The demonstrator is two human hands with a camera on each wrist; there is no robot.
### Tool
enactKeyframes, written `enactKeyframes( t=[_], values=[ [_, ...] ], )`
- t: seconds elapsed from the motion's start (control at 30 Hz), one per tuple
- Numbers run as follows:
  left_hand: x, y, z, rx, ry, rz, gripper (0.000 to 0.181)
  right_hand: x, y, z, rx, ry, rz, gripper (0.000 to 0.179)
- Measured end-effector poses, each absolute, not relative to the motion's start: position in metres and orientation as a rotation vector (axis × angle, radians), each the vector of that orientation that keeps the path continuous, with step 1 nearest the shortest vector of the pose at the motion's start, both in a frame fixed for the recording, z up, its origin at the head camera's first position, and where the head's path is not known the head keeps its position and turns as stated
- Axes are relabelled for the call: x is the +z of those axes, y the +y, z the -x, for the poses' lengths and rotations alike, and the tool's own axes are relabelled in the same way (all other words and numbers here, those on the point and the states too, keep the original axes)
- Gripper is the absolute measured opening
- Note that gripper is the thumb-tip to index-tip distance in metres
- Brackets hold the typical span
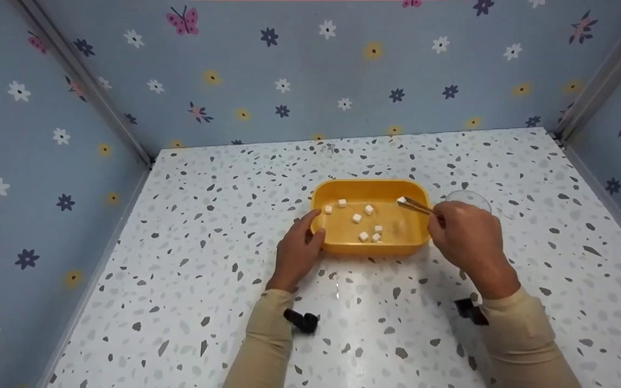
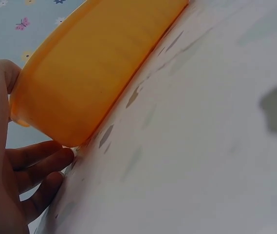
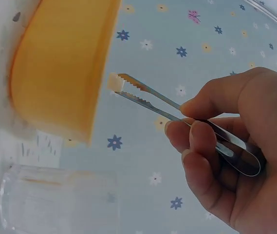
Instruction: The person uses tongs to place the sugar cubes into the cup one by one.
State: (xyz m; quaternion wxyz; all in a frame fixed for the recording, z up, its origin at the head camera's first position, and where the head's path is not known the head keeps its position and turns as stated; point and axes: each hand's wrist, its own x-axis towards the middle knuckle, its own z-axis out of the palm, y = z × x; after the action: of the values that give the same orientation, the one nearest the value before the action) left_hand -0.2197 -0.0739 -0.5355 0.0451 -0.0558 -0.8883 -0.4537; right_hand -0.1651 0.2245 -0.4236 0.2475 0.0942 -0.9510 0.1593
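A yellow plastic tub stands on the table with several small white cubes scattered over its floor. My left hand holds its left end, with thumb and finger at the rim; in the left wrist view other fingers lie low by its base. Metal tweezers with toothed tips are pinched between the thumb and fingers of my right hand. Between those tips sits one white cube, above the right part of the tub. A clear glass stands beside the tub, partly hidden by my right hand.
The speckled white table meets blue flowered panels at the back and both sides. A black wrist mount sticks out from the left sleeve, and another mount from the right.
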Motion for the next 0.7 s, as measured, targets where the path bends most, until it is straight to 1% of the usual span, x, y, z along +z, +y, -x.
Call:
enactKeyframes(
  t=[0.3,0.7],
  values=[
    [-0.537,-0.075,0.218,-1.345,-2.722,0.181,0.044,-0.407,0.239,0.156,0.449,-2.544,-0.166,0.014],
    [-0.537,-0.075,0.221,-1.35,-2.697,0.205,0.043,-0.398,0.26,0.153,0.441,-2.589,-0.023,0.019]
  ],
)
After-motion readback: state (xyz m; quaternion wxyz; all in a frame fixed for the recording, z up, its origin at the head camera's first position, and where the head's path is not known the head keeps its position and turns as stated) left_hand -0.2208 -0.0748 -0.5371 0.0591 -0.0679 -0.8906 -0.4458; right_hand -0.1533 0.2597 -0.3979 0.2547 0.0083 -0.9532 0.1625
